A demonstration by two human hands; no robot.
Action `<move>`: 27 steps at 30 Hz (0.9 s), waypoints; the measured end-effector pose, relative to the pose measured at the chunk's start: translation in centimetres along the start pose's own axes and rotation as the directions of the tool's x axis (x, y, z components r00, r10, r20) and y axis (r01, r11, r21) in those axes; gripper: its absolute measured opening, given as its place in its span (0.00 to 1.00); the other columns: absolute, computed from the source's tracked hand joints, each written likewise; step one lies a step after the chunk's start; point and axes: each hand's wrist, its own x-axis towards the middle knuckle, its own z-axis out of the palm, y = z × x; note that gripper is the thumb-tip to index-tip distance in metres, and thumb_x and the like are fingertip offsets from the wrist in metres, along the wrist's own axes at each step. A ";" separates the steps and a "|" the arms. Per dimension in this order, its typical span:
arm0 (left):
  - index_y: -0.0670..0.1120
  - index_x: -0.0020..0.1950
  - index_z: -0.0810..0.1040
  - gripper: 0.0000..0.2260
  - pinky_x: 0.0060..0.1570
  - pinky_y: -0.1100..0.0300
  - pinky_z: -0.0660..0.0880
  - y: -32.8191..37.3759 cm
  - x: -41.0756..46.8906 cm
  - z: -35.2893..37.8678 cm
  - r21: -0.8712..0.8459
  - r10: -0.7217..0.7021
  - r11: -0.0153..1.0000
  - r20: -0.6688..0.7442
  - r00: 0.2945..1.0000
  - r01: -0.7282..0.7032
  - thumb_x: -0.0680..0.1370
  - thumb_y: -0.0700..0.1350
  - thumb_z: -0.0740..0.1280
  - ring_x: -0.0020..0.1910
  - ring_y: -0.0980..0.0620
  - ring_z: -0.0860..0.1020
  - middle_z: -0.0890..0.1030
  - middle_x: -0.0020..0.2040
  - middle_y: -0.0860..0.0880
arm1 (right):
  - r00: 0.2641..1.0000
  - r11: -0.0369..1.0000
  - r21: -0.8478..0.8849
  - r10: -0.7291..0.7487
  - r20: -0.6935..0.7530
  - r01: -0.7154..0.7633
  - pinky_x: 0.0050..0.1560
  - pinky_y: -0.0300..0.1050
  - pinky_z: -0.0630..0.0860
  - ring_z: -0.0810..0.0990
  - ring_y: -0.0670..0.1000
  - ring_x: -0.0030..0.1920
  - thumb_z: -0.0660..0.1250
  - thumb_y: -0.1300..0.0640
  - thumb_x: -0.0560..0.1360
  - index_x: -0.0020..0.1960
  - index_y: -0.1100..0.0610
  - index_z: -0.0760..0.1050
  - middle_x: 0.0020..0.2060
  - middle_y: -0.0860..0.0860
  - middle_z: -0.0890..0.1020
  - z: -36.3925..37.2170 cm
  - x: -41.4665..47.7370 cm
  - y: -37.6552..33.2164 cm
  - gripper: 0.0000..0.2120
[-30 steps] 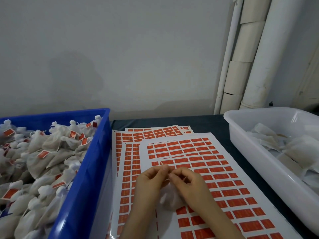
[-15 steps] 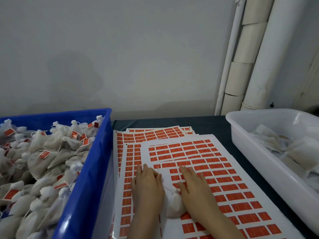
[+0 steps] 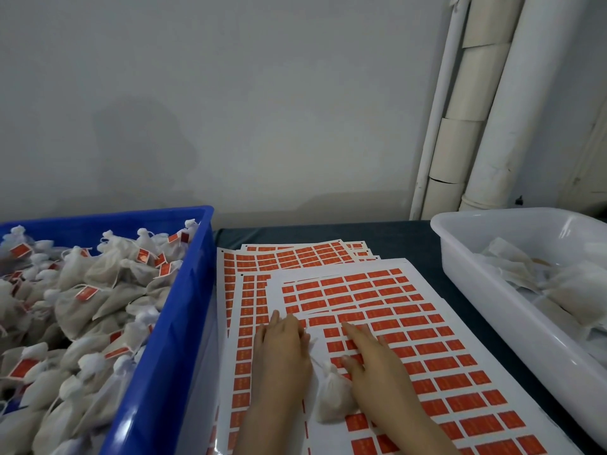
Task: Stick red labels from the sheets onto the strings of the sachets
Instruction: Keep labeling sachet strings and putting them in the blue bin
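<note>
A small white sachet (image 3: 333, 397) lies on the top label sheet (image 3: 437, 353), between my two hands. Its string runs up and left toward my left hand. My left hand (image 3: 282, 351) lies flat, palm down, on the sheet, fingers straight. My right hand (image 3: 374, 362) also lies flat on the rows of red labels, its fingers straight and its side touching the sachet. Several sheets of red labels (image 3: 295, 257) are fanned out under the top one.
A blue crate (image 3: 184, 310) on the left holds several labelled sachets. A white tub (image 3: 466, 277) on the right holds plain sachets. Dark table surface (image 3: 328, 234) shows behind the sheets. White pipes (image 3: 492, 126) run up the wall at the back right.
One second ago both hands pinched the sachet's string above the sheet. They have since come down and flattened onto the sheet, with the sachet lying between them.
</note>
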 end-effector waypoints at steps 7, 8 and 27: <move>0.52 0.55 0.73 0.08 0.61 0.60 0.73 0.5 -0.4 -0.5 -0.075 0.024 0.997 -0.035 0.999 -0.026 0.76 0.49 0.66 0.52 0.55 0.76 0.78 0.57 0.56 | 1.000 1.000 -0.023 -0.006 -0.023 0.005 0.71 0.47 0.56 0.56 0.47 0.73 0.57 0.40 0.75 0.73 0.41 0.49 0.74 0.42 0.55 0.4 -0.1 0.3 0.30; 0.53 0.55 0.72 0.09 0.60 0.60 0.74 0.5 -0.4 -0.5 -0.086 0.019 0.996 -0.032 0.999 -0.022 0.76 0.49 0.66 0.53 0.55 0.76 0.77 0.57 0.56 | 1.000 0.999 -0.051 -0.005 -0.012 0.005 0.71 0.47 0.53 0.52 0.48 0.74 0.55 0.36 0.73 0.74 0.41 0.45 0.75 0.42 0.51 0.5 -0.1 0.2 0.33; 0.53 0.50 0.71 0.02 0.69 0.51 0.65 0.9 -0.2 -0.8 -0.313 -0.109 0.945 -0.036 0.993 0.092 0.79 0.48 0.62 0.69 0.50 0.68 0.68 0.71 0.53 | 0.999 0.997 0.070 0.035 -0.016 -0.034 0.66 0.46 0.66 0.65 0.48 0.70 0.61 0.39 0.73 0.73 0.39 0.43 0.72 0.41 0.62 -0.2 -0.1 -0.2 0.37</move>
